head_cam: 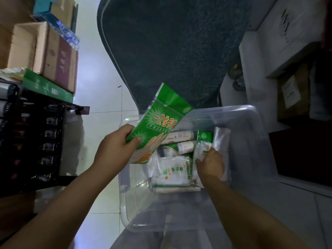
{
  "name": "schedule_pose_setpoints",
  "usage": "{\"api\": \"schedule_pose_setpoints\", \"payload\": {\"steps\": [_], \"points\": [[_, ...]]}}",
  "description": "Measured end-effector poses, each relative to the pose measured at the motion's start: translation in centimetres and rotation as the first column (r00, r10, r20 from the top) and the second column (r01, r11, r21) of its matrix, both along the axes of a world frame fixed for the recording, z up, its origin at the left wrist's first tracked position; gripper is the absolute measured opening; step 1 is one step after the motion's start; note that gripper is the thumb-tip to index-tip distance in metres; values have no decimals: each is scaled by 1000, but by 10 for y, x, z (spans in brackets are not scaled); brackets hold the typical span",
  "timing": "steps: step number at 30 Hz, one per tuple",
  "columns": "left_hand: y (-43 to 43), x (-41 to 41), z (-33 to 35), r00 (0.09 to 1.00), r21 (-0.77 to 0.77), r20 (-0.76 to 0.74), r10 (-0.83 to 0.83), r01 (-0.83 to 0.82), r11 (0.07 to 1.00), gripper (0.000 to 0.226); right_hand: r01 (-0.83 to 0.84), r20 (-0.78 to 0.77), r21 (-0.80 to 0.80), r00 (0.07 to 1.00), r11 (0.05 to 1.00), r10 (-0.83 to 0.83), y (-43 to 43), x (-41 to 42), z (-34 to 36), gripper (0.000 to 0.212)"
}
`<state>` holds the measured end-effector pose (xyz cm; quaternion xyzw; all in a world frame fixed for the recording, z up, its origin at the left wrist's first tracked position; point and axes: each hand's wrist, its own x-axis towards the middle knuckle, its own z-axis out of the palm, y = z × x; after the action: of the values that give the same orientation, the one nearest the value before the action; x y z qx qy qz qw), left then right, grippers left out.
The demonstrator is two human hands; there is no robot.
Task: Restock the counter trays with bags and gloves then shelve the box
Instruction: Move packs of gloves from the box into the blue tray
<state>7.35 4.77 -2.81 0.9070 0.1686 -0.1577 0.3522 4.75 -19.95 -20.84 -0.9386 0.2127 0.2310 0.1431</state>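
The left hand (116,146) is gripping a green glove packet (158,123) lifted clear of the clear box (251,123), while the right hand (211,163) is closing on a second packet (202,150) inside for restocking

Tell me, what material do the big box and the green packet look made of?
Box: clear, glossy, rigid-looking plastic; floor and contents show through its walls. Green packet in the left hand: thin printed plastic film, probably; it shines and bends.

Dim, bluish cast, dark corners, wide-angle bending
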Motion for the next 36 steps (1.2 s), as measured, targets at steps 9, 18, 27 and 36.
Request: {"api": "schedule_pose_setpoints", "payload": {"steps": [9, 18, 27, 36], "points": [[-5, -2, -26, 1000, -45, -11, 14, -15, 999, 4, 19, 87, 0, 996, 1000, -19, 22, 4, -35, 95], [-3, -4, -18, 1000, -75, -6, -2, 2, 997, 5, 350, 100, 247, 918, 904, -383, -16, -6, 3, 27], [-17, 1, 39, 996, -104, 55, -77, 83, 991, 1, 492, -97, 781, 703, 384, -704, -61, -6, 155, 31], [-60, 12, 152, 996, -655, 85, 2, 54, 754, 12, 223, -46, 968, 596, 111, -802, -62, -13, 315, 24]]}}
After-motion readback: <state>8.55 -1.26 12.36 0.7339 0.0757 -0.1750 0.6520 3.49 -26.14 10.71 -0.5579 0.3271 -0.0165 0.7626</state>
